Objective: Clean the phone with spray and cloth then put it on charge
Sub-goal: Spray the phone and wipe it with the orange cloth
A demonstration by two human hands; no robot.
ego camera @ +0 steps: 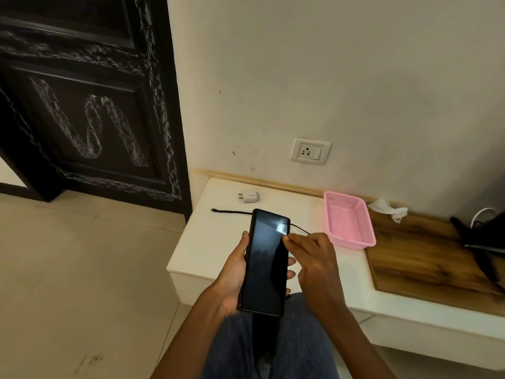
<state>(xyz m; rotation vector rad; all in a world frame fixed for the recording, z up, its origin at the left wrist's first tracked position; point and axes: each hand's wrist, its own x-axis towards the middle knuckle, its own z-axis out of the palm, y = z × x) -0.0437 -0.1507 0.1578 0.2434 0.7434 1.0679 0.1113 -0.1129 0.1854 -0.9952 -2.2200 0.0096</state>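
At the centre of the frame my left hand (pixel 235 277) wraps around the phone (pixel 265 263), thumb on its left edge, fingers curled behind, dark screen facing up. My right hand (pixel 314 258) sits at the phone's right edge, fingers pinched together near the top corner; whether they grip the black cable (pixel 232 212) I cannot tell. The cable trails left across the white shelf (pixel 207 242). Above it lies the charger (pixel 250 196), with the socket (pixel 310 151) on the wall higher up. Right of centre sit a pink basket (pixel 349 218) and a crumpled cloth (pixel 389 209).
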